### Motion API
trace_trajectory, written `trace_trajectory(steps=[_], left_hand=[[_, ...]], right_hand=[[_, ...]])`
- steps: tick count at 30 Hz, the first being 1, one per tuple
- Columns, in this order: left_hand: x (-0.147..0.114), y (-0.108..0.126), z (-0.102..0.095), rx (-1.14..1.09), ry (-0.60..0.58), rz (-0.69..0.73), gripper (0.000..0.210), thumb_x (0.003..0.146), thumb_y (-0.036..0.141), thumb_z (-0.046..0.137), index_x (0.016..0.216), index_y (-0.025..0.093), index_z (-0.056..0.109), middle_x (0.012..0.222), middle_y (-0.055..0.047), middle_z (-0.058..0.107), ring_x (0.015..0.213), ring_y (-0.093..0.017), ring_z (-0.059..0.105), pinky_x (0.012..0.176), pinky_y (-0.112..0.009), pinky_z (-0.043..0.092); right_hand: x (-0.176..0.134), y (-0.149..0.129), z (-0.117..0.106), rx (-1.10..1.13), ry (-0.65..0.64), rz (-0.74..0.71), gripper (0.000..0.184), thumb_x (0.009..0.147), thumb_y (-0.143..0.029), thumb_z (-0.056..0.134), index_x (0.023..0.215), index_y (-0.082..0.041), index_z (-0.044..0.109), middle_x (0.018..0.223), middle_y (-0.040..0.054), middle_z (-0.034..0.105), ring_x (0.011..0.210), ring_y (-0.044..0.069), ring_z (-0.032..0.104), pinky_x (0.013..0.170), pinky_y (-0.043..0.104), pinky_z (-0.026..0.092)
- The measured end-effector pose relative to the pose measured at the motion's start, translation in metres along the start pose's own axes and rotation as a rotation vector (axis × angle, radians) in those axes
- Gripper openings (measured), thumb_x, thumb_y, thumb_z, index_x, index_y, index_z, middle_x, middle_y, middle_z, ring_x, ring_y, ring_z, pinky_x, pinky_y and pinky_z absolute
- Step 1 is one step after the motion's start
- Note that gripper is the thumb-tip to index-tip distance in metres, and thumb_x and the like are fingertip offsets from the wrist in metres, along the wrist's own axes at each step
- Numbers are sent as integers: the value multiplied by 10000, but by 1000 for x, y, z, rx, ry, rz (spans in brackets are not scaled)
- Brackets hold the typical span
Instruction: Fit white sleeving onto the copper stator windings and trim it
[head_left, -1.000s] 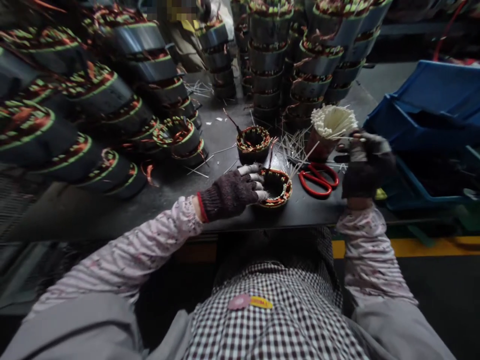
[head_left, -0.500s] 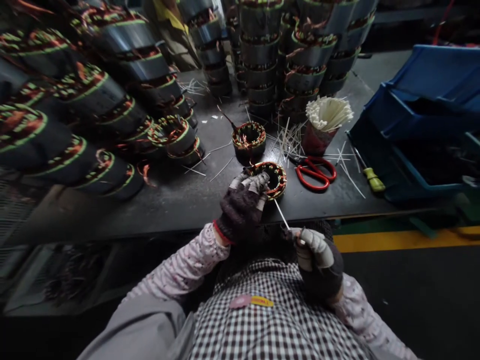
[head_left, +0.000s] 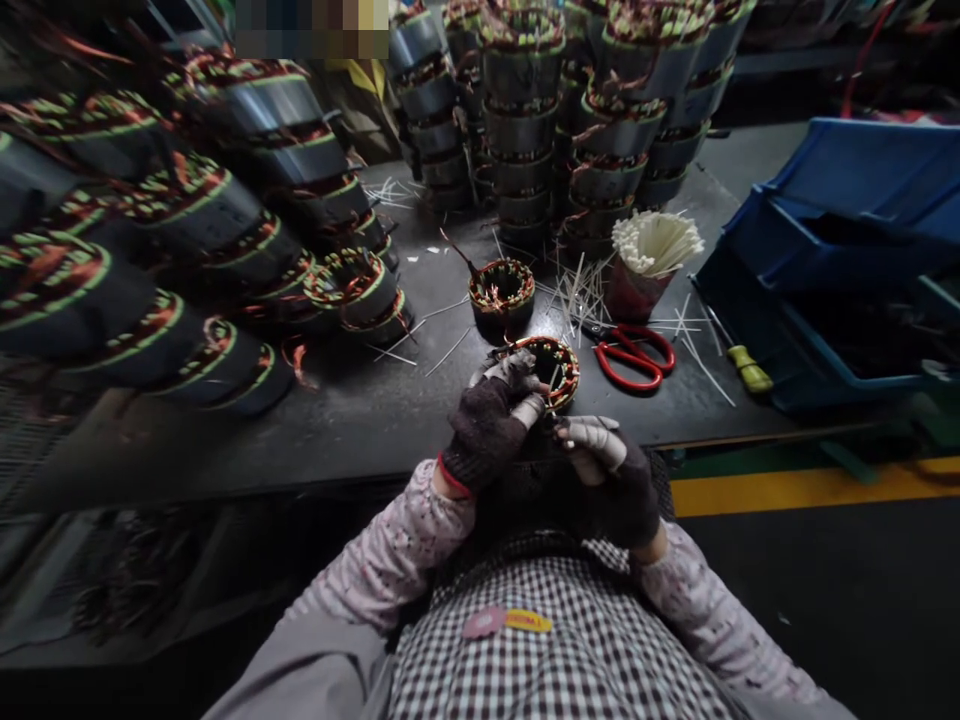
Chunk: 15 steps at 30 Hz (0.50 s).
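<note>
In dark gloves with taped fingertips, both my hands work at a motor stator (head_left: 572, 380) with copper windings near the table's front edge. My left hand (head_left: 489, 418) is closed on the stator's left side, its fingers over the rim. At the front of the ring, my right hand (head_left: 613, 468) pinches a thin white strip, whose held end is mostly hidden by the fingers. What looks like the strip's other end (head_left: 554, 377) shows inside the ring. Just behind stands a second stator (head_left: 501, 310) with a dark lead sticking up.
Tall stacks of stators (head_left: 521, 120) line the back and left. A red cup (head_left: 636, 293) of white strips, red-handled scissors (head_left: 637, 360) and a yellow-green screwdriver (head_left: 748, 370) are at the right, beside blue bins (head_left: 847, 330). Loose strips (head_left: 581, 295) lie scattered on the table (head_left: 360, 420).
My right hand has moved up and left to the stator's front edge, and the white strip has gone further into the ring. My left hand stays on the stator.
</note>
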<state>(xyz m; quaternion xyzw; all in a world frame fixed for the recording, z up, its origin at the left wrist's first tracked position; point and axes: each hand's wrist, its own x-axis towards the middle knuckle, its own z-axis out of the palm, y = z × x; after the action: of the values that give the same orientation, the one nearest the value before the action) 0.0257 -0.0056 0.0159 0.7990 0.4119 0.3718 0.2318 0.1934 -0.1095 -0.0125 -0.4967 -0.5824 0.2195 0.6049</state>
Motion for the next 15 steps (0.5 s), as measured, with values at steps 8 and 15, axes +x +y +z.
trace_trajectory(steps=[8,15], left_hand=[[2,-6,-1,-63,6,64,99,950,204,740,1022,230,803,1047,-40,857,1146,-250,777,1100,-488,626],[3,-7,-1,-57,-18,110,74,937,221,767,966,227,835,991,-46,863,1169,-272,763,1160,-551,559]], right_hand=[[24,-12,0,118,28,346,124,888,-357,831,953,-264,782,931,23,836,860,225,789,831,392,687],[35,-18,-1,-48,-44,165,114,960,-329,760,1048,-276,809,1033,45,838,964,242,790,937,435,668]])
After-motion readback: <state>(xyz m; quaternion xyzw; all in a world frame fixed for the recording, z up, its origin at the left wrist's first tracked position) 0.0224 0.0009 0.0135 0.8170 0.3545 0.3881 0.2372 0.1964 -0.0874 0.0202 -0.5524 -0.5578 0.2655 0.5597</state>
